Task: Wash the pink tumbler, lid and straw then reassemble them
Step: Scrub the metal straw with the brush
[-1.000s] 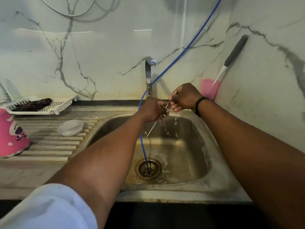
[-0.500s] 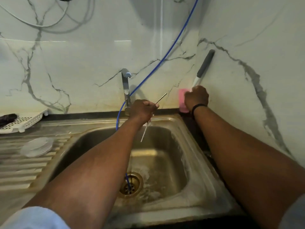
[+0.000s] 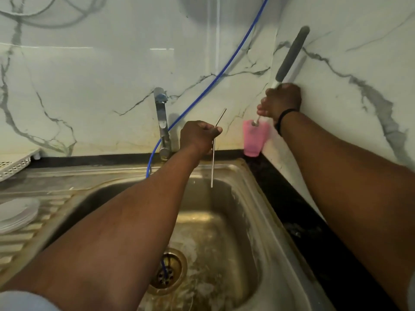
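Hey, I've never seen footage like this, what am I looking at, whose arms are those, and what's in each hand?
There is no machine here: a camera worn on a person's head looks down at their own arms over a steel sink. The left hand pinches a thin metal straw above the basin. The right hand grips a long grey-handled brush whose pink head hangs in the corner by the marble wall. A tap and blue hose stand behind; stacked clear lids sit on the drainboard.

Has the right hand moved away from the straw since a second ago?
Yes. The right hand left the straw near the tap and went right to the corner, where it now grips the brush above the pink cup.
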